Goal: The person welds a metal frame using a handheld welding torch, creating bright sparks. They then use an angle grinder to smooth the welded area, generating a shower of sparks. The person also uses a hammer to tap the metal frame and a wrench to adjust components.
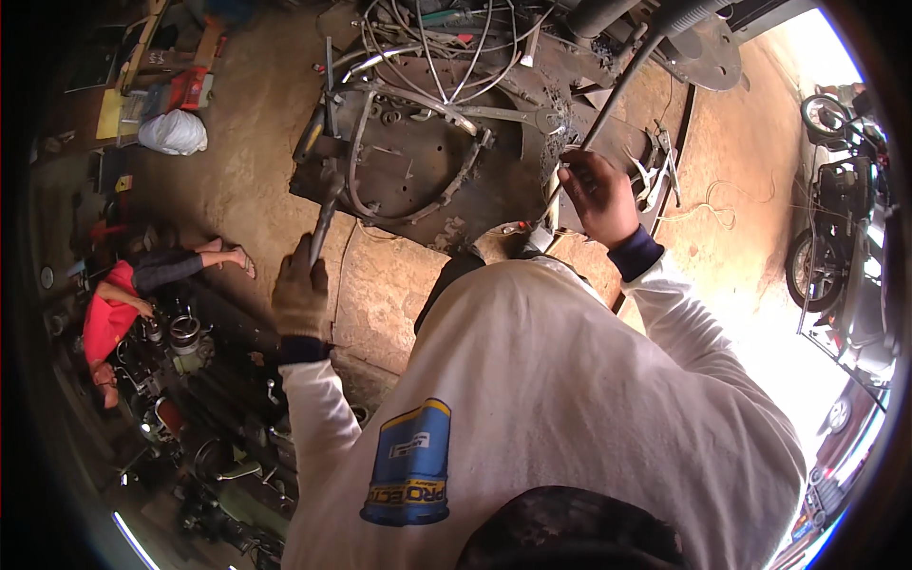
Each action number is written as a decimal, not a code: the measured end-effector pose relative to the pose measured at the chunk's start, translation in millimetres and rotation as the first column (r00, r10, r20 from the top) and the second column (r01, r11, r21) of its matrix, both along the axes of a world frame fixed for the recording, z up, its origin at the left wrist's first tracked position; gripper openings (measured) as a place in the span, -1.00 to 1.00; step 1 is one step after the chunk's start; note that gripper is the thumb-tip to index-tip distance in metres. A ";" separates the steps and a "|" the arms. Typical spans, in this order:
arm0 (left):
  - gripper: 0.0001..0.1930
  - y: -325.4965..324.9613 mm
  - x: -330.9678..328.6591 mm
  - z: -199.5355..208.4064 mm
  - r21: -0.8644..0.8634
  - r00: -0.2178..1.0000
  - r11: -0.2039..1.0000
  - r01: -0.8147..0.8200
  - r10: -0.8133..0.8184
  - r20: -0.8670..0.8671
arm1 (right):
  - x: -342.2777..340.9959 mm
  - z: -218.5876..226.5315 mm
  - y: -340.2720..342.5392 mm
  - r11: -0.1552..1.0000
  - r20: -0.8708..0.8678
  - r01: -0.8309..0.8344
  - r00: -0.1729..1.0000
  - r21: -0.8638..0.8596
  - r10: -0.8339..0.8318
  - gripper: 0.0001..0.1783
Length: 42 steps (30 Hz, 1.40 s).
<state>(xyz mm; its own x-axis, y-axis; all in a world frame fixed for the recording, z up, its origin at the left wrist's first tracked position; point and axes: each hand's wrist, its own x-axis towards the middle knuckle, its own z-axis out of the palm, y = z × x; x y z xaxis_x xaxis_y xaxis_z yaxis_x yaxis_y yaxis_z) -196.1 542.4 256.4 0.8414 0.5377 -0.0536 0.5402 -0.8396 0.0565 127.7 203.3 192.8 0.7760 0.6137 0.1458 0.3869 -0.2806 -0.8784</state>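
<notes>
My left hand, in a brownish glove, is closed around the handle of a hammer; its head rests over the near left edge of a dark steel worktable. My right hand is raised at the table's right side, fingers curled around a long thin metal rod. That rod slants from the upper right down past my fingertips. Between my hands, a bent metal frame of curved bar lies on the table. A large open-end wrench lies behind it.
Tangled cables and wire hoops fill the table's far side. Locking clamps hang at its right edge. A person in a red shirt is at machinery on the left. Motorcycles stand at right; a white sack lies far left.
</notes>
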 end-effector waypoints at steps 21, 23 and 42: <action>-0.66 -120.1 164.6 29.3 -0.171 0.691 0.792 0.586 -0.379 0.615 | -64.3 81.5 69.1 0.897 -0.330 0.173 0.943 0.407 -0.032 -0.72; -0.66 -94.7 152.5 28.9 -0.087 0.636 0.790 0.606 -0.416 0.650 | -54.1 64.7 36.0 0.926 -0.447 0.241 0.890 0.292 -0.091 -0.78; -0.48 0.3 148.7 -46.0 -0.180 0.642 0.894 0.411 -0.144 0.753 | 18.9 146.6 109.8 0.532 0.140 -0.043 0.944 -0.846 0.299 -0.70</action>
